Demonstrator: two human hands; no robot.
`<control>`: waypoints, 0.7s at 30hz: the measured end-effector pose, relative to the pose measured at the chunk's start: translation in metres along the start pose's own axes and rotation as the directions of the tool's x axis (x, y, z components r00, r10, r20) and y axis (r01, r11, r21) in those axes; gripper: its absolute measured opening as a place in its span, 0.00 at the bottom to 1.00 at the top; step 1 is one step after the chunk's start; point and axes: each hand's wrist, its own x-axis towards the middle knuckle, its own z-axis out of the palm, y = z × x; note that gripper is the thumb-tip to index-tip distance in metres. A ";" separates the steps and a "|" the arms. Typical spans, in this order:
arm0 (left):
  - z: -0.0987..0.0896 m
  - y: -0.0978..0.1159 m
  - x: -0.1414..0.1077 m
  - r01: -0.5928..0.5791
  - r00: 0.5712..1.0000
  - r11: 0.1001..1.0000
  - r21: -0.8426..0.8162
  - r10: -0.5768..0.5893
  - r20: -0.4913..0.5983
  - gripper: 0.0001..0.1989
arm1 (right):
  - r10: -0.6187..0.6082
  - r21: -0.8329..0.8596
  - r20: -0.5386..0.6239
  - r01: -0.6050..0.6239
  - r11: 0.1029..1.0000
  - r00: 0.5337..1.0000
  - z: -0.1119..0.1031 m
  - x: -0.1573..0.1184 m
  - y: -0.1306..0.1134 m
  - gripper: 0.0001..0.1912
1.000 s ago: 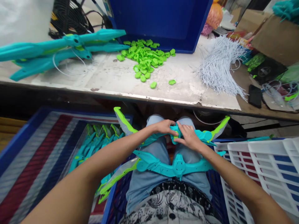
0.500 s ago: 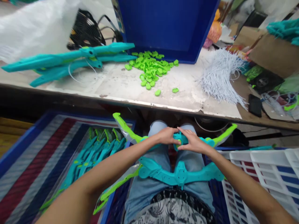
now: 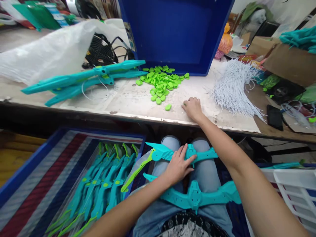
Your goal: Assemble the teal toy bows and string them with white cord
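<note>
A teal toy bow part with lime-green ends [image 3: 163, 152] lies across my knees, and my left hand [image 3: 179, 161] rests on its middle with the fingers spread. Nearer my waist, a second teal bow part [image 3: 197, 195] lies over my thighs. My right hand [image 3: 193, 108] is on the white tabletop [image 3: 138, 107], its fingers curled down around a small green piece that barely shows at the fingertips. Just left of it is a single green piece [image 3: 168, 107], in front of the pile of small green pieces [image 3: 160, 82].
A blue bin [image 3: 170, 33] stands behind the pile. White cords [image 3: 234, 89] and a phone [image 3: 275, 117] lie at the right. Assembled teal bows [image 3: 84, 80] lie at the left. More bows fill a lined blue crate [image 3: 55, 138]; a white basket [image 3: 293, 184] is at the right.
My right hand has left the bow part and reached up to the table, over the spot of a loose green piece. My left hand has opened flat on the bow part. The view has shifted slightly.
</note>
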 end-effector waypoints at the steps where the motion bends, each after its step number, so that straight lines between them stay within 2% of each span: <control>1: -0.005 0.000 0.003 0.039 0.999 0.999 -0.030 -0.038 0.039 0.31 | -0.021 0.062 -0.003 0.021 0.998 1.000 -0.001 -0.006 0.004 0.10; 3: -0.019 -0.002 0.014 0.134 0.980 0.987 -0.086 -0.120 0.157 0.35 | -0.044 0.231 -0.033 0.051 0.972 0.998 -0.005 -0.025 0.016 0.10; 5: -0.030 -0.006 0.027 0.222 0.938 0.966 -0.130 -0.175 0.299 0.40 | -0.050 0.363 -0.072 0.073 0.929 0.996 -0.010 -0.049 0.030 0.10; 8: -0.039 -0.013 0.044 0.291 0.882 0.941 -0.174 -0.194 0.429 0.45 | -0.034 0.369 -0.114 0.074 0.927 0.993 -0.015 -0.076 0.045 0.07; 9: -0.040 -0.015 0.048 0.289 0.882 0.939 -0.184 -0.187 0.433 0.45 | -0.016 0.338 -0.117 0.055 0.939 0.993 -0.016 -0.080 0.048 0.05; 12: -0.041 -0.020 0.057 0.242 0.916 0.953 -0.184 -0.162 0.367 0.44 | 0.059 0.257 -0.093 -0.033 0.966 0.994 -0.022 -0.084 0.048 0.03; 15: -0.042 -0.028 0.066 0.230 0.915 0.959 -0.166 -0.155 0.373 0.45 | 0.022 0.304 -0.111 0.013 0.953 0.994 -0.029 -0.098 0.040 0.04; 18: -0.045 -0.038 0.074 0.210 0.910 0.939 -0.272 -0.086 0.406 0.36 | -0.094 0.451 -0.152 0.154 0.879 0.984 -0.029 -0.144 0.028 0.12; 21: -0.045 -0.047 0.082 0.193 0.924 0.844 -0.500 0.016 0.382 0.20 | -0.164 0.475 -0.114 0.198 0.857 0.980 -0.017 -0.197 0.018 0.13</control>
